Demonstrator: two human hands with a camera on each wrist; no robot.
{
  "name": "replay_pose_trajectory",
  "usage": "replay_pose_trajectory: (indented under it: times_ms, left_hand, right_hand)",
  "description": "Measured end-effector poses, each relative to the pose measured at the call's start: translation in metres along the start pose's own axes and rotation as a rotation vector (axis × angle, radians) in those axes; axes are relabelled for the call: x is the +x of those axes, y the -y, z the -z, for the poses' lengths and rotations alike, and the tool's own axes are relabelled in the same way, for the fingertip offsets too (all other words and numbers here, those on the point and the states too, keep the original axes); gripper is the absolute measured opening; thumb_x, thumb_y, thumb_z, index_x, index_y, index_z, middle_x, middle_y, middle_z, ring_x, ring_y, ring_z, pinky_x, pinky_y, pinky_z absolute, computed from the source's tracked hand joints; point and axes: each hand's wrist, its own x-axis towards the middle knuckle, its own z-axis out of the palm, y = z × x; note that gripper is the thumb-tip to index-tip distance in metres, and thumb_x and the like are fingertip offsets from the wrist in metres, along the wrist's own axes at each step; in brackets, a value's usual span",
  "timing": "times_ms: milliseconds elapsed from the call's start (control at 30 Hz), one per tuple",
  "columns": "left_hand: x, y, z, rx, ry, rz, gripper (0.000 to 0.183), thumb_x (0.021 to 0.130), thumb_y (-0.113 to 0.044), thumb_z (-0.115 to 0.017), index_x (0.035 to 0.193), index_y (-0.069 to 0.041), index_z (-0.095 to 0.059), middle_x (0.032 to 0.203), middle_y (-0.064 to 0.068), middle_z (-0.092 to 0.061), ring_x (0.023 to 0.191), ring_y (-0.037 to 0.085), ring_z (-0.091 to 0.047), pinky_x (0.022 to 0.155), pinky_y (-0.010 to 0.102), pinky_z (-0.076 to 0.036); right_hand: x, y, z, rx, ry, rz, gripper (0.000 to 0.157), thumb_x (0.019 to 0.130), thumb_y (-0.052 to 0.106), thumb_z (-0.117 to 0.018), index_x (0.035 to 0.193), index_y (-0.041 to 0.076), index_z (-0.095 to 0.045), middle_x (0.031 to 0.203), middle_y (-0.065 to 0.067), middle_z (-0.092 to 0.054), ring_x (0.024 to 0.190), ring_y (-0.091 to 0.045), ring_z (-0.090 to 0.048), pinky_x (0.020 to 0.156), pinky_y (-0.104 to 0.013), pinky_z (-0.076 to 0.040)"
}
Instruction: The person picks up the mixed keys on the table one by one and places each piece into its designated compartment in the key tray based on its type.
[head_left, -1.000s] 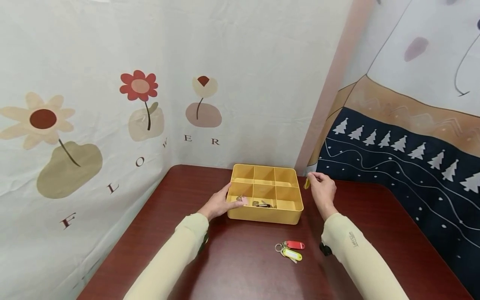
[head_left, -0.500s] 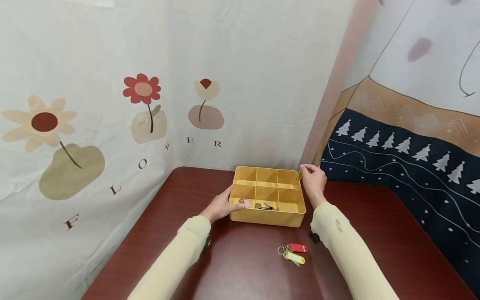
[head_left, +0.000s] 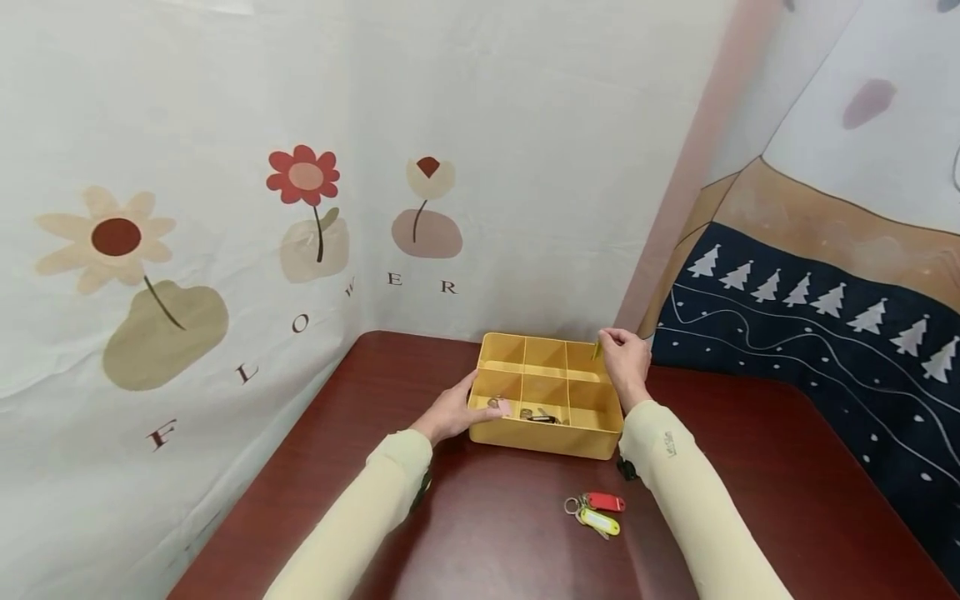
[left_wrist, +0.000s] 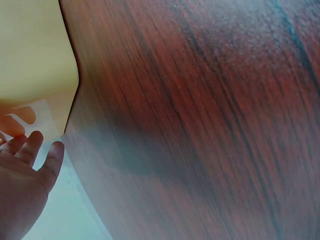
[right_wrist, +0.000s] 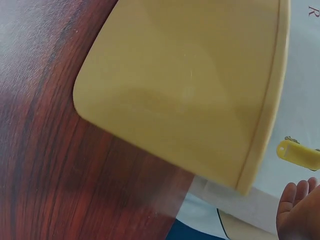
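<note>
right hand (head_left: 628, 362) pinches yellow tag (right_wrist: 300, 155), hanging near-upright at far right compartment (head_left: 579, 363) of box (head_left: 543, 438); left hand (head_left: 450, 412) grips box's side.

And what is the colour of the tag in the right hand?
Yellow. The tag shows best in the right wrist view.

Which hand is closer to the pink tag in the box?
Left: the left hand touches the box beside the pink tag; the right hand is at the far right corner.
</note>
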Motion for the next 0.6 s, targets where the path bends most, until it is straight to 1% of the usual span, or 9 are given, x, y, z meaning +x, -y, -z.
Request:
replay_pose_trajectory:
  times_ms: [67,200,300,433,600]
  left_hand:
    - [-0.0005,0.0005,-0.0005,0.0,0.003,0.005,0.096,0.082,-0.039,-0.082,0.157,-0.015,-0.028,0.144,0.018,-0.05,0.127,0.034,-0.05,0.106,0.049,-0.037]
    - [-0.0007,0.0006,-0.0009,0.009,-0.001,0.008,0.095,0.083,-0.037,-0.082,0.157,-0.012,-0.027,0.145,0.017,-0.049,0.128,0.034,-0.049,0.106,0.05,-0.037]
    - [-0.0016,-0.0005,-0.0009,0.005,0.0,0.009,0.094,0.083,-0.034,-0.081,0.157,-0.011,-0.027,0.144,0.017,-0.05,0.128,0.034,-0.049,0.106,0.05,-0.037]
    - [-0.0031,-0.0012,-0.0002,0.009,0.0,0.012,0.095,0.083,-0.037,-0.081,0.157,-0.011,-0.027,0.145,0.017,-0.05,0.129,0.034,-0.049,0.106,0.049,-0.037]
    - [-0.0022,-0.0006,0.0002,0.021,0.003,0.011,0.096,0.083,-0.037,-0.082,0.157,-0.01,-0.027,0.144,0.018,-0.05,0.128,0.034,-0.049,0.106,0.05,-0.038]
  right_hand:
    - [0.0002,-0.0012,-0.0021,0.005,0.013,-0.005,0.03,0.095,0.032,-0.065,0.11,0.007,-0.075,0.111,-0.014,-0.07,0.103,-0.03,-0.058,0.094,-0.042,-0.043]
    - [0.0019,-0.0027,-0.0041,-0.001,0.038,-0.019,0.031,0.096,0.033,-0.064,0.112,0.008,-0.074,0.113,-0.013,-0.07,0.104,-0.029,-0.058,0.094,-0.041,-0.043]
    - [0.0031,-0.003,-0.0031,0.002,0.051,-0.035,0.032,0.097,0.032,-0.064,0.115,0.007,-0.073,0.116,-0.014,-0.069,0.107,-0.029,-0.057,0.096,-0.042,-0.043]
    - [0.0042,-0.0024,-0.0005,0.014,0.07,-0.035,0.035,0.098,0.03,-0.063,0.122,0.006,-0.07,0.122,-0.016,-0.067,0.114,-0.031,-0.057,0.099,-0.044,-0.042]
    - [0.0051,-0.0043,0.0041,0.0,0.087,-0.032,0.036,0.099,0.031,-0.062,0.125,0.006,-0.069,0.125,-0.015,-0.066,0.114,-0.031,-0.056,0.101,-0.044,-0.042]
